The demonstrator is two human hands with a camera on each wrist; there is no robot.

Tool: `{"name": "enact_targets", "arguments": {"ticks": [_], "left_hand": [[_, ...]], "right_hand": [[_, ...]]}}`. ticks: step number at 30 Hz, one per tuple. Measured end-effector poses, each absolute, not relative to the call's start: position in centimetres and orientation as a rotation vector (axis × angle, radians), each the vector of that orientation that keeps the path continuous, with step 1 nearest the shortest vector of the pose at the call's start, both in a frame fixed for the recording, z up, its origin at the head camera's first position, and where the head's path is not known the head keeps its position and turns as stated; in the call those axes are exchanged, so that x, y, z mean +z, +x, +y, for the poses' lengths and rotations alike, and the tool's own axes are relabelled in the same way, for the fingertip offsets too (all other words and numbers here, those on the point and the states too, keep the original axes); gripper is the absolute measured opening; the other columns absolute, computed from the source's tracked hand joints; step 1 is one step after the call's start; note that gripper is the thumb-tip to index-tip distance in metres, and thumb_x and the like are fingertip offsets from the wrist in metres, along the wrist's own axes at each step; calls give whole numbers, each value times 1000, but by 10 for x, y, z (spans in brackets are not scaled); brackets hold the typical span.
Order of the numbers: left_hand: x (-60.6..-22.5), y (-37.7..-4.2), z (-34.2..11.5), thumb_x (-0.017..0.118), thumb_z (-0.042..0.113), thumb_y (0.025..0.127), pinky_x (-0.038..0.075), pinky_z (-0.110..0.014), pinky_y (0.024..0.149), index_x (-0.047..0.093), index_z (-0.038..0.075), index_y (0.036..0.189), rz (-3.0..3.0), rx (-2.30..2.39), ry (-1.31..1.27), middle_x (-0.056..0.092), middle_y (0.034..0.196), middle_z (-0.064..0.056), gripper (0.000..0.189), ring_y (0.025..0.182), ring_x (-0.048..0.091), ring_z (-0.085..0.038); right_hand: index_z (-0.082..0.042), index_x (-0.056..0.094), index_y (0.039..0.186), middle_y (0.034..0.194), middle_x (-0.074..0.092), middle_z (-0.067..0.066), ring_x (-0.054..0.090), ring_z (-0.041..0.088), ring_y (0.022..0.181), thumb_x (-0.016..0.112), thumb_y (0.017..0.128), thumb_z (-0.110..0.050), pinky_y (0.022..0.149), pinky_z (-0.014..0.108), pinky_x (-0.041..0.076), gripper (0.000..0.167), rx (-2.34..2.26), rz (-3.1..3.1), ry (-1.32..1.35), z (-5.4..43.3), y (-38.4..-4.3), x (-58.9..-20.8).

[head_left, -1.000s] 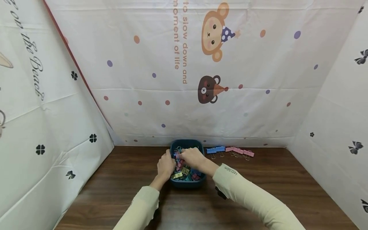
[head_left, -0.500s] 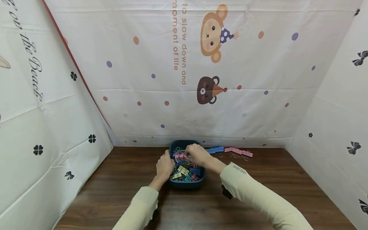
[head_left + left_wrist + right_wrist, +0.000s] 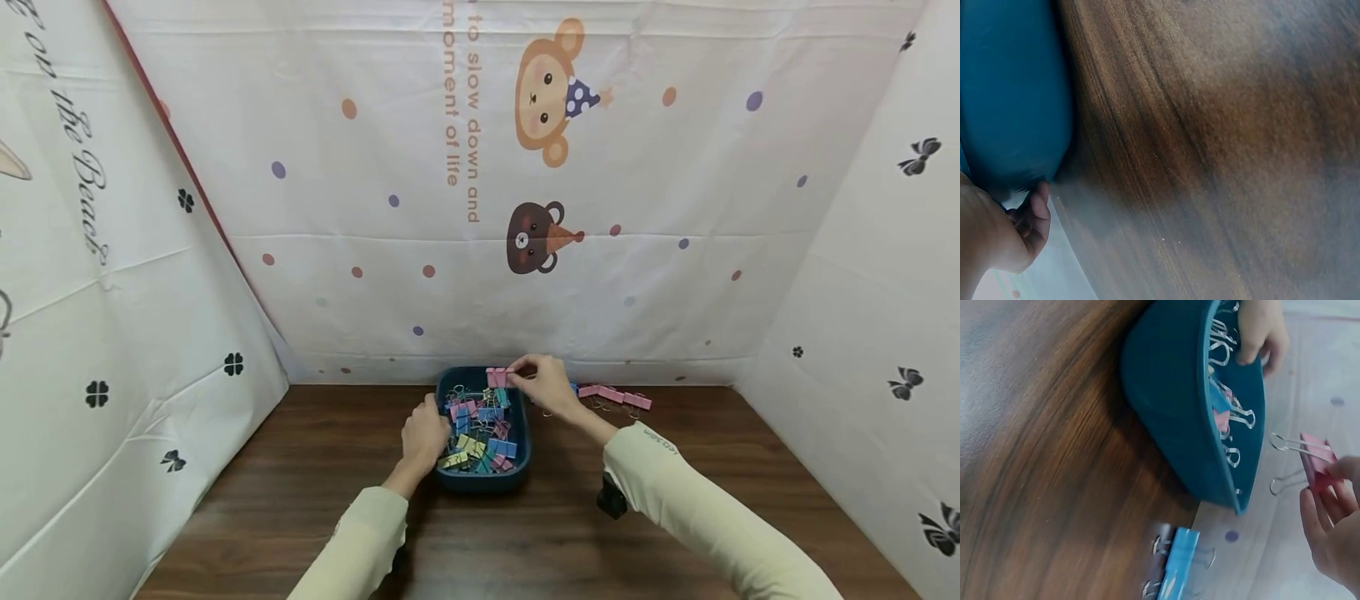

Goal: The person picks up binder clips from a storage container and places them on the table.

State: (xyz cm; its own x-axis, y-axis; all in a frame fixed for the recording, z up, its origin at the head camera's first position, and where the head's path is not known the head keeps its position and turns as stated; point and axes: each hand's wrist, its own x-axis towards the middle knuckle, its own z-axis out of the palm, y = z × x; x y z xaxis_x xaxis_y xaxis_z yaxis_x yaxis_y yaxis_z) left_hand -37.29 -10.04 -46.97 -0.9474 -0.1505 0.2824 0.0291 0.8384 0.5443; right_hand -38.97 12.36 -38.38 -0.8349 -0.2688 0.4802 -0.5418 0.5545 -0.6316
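My right hand (image 3: 547, 387) pinches a pink binder clip (image 3: 496, 377) by one end above the far edge of a dark teal bin (image 3: 480, 483). In the right wrist view, both wire handles of this pink clip (image 3: 1315, 464) point toward the bin. My left hand (image 3: 425, 433) grips the bin's left rim; the right wrist view shows its thumb (image 3: 1249, 355) inside the wall. Pink, blue, yellow and green binder clips (image 3: 472, 447) lie jumbled in the bin.
Right of the bin, along the back of the wooden table (image 3: 315, 517), a row of pink binder clips (image 3: 613, 395) continues from blue ones (image 3: 1179, 562), mostly behind my right hand in the head view. A printed white cloth (image 3: 360, 317) stands close behind.
My right hand has come up out of the bin with a pink binder clip and moved right toward the far rim. My left hand keeps its hold on the bin.
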Motion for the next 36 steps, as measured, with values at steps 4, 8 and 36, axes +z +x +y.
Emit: {"name": "enact_targets", "arguments": {"ticks": [4,8,36], "left_hand": [[-470,-371,-101,61,7,94,56,-47,64,55,-7,133,-2709,-801,86,68,97,-21,42,65,58,-24],[-470,-371,-102,61,6,94,56,-48,65,55,-7,131,-2700,-818,80,68,96,-21,40,66,58,-24],[-468,-371,-100,63,7,95,59,-53,79,56,-8,131,-2698,-862,77,69,104,-23,40,80,67,-30]], "right_hand": [[6,73,106,102,75,21,73,35,95,66,96,-3,84,47,60,15,1211,-2411,558,140,-392,-387],[8,72,108,104,75,23,72,36,94,65,95,-1,85,49,59,18,1180,-2408,498,152,-396,-394],[12,75,101,92,77,24,75,30,76,68,93,-3,74,43,61,18,995,-2855,235,179,-414,-440]]}}
